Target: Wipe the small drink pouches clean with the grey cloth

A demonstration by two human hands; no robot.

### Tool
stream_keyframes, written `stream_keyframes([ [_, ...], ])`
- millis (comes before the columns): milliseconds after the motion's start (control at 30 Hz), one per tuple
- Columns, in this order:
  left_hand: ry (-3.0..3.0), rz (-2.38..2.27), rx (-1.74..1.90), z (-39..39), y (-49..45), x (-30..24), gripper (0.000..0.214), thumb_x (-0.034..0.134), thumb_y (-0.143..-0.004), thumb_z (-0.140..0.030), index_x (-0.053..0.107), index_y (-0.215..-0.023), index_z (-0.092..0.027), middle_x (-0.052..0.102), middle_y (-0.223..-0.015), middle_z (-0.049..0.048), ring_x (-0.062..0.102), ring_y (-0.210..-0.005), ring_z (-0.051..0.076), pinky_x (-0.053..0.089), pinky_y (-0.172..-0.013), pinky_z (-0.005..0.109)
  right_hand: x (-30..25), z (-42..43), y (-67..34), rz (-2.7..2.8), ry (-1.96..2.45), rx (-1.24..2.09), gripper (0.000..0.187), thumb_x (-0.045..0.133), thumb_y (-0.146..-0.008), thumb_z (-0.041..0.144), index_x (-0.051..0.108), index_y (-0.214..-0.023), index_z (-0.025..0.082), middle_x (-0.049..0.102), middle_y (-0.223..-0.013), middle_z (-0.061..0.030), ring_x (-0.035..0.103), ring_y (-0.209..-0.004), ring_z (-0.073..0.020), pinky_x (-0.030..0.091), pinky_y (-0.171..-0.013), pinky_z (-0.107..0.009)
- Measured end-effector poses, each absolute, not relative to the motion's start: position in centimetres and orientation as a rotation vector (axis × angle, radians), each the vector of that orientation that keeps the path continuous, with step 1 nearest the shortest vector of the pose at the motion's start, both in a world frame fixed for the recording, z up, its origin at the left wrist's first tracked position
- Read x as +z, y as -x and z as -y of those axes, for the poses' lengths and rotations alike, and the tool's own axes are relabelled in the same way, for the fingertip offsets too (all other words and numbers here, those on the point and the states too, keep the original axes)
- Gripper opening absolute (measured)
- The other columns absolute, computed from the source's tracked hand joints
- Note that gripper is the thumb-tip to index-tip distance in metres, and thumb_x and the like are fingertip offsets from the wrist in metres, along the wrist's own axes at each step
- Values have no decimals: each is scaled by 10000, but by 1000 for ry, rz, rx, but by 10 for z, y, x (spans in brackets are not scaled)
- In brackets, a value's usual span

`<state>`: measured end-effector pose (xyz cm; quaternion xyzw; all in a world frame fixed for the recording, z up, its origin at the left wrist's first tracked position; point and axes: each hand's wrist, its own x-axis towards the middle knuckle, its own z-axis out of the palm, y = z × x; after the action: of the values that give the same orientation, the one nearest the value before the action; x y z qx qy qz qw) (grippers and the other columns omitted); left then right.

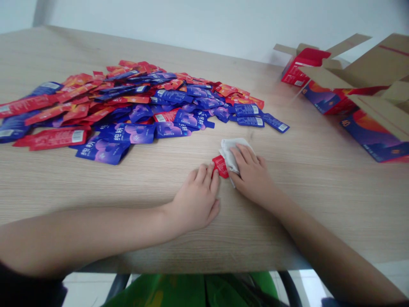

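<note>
A small red sachet (220, 165) lies on the wooden table (319, 192) near the front edge. My left hand (198, 198) rests knuckles up, its fingertips pressing on the sachet's left end. My right hand (251, 172) lies with its fingers flat on a white cloth (228, 149) that covers the sachet's right end. Behind the hands spreads a big heap of red and blue sachets (128, 106).
Opened cardboard boxes (367, 81) with red and blue printed cartons (322, 100) stand at the back right. A white wall runs behind the table. Green fabric (191, 290) shows below the table's front edge.
</note>
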<state>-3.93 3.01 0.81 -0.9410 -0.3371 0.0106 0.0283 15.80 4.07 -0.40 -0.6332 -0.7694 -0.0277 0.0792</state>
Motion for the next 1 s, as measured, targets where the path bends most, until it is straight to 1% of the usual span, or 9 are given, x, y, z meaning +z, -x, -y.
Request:
stream_keyframes([
  [167, 2906, 1040, 15, -30, 39, 10, 650, 386, -923, -363, 414, -1419, 56, 451, -1448, 302, 437, -1313, 430, 407, -1006, 508, -6, -38, -149, 2312, 1890, -105, 579, 411, -935, 367, 406, -1455, 113, 370, -1550, -183, 301, -1431, -331, 296, -1084, -557],
  [300, 2910, 1045, 29, -31, 37, 11, 585, 379, -929, -362, 512, -1325, 48, 512, -1388, 296, 451, -1298, 426, 408, -1003, 502, -6, -30, -137, 2436, 1729, -85, 555, 407, -933, 334, 412, -1455, 146, 364, -1561, -150, 281, -1444, -301, 236, -1130, -531],
  [400, 2902, 1054, 31, -32, 37, 10, 624, 389, -923, -368, 457, -1380, 52, 477, -1428, 294, 442, -1310, 419, 405, -1010, 499, -5, -33, -146, 2405, 1775, -74, 570, 411, -937, 356, 393, -1470, 154, 358, -1568, -141, 289, -1443, -291, 255, -1128, -511],
  [500, 2906, 1056, 40, -31, 38, 10, 665, 392, -921, -364, 388, -1438, 53, 428, -1473, 292, 424, -1330, 422, 402, -1017, 503, -5, -41, -161, 2304, 1911, -81, 580, 393, -951, 386, 378, -1476, 141, 352, -1567, -159, 312, -1434, -303, 297, -1103, -522],
  [667, 2925, 1053, 42, -31, 38, 11, 662, 392, -926, -360, 391, -1435, 62, 428, -1465, 311, 418, -1331, 440, 397, -1013, 519, -8, -42, -159, 2228, 1957, -138, 571, 390, -946, 381, 401, -1450, 112, 368, -1538, -217, 321, -1415, -353, 324, -1057, -578],
  [767, 2918, 1055, 29, -31, 37, 12, 636, 381, -929, -354, 425, -1405, 66, 452, -1443, 313, 433, -1317, 435, 398, -1010, 516, -7, -34, -145, 2344, 1847, -135, 562, 405, -939, 360, 407, -1450, 127, 371, -1547, -189, 300, -1425, -343, 285, -1083, -580],
  [867, 2915, 1051, 22, -31, 37, 11, 625, 376, -931, -360, 448, -1387, 61, 463, -1436, 304, 444, -1305, 425, 394, -1015, 511, -4, -31, -141, 2419, 1768, -88, 550, 405, -944, 348, 405, -1459, 158, 366, -1564, -140, 291, -1440, -297, 248, -1128, -533],
  [933, 2913, 1048, 18, -31, 37, 10, 640, 385, -928, -365, 428, -1406, 59, 454, -1446, 302, 435, -1313, 427, 389, -1021, 512, -4, -33, -148, 2386, 1806, -72, 562, 410, -946, 374, 394, -1470, 171, 358, -1571, -128, 295, -1442, -287, 268, -1122, -520],
  [1000, 2913, 1046, 21, -31, 38, 8, 659, 393, -926, -361, 395, -1434, 59, 434, -1463, 302, 422, -1324, 432, 388, -1024, 511, -5, -38, -157, 2322, 1882, -76, 581, 397, -954, 398, 375, -1483, 158, 350, -1573, -142, 301, -1441, -294, 297, -1105, -523],
])
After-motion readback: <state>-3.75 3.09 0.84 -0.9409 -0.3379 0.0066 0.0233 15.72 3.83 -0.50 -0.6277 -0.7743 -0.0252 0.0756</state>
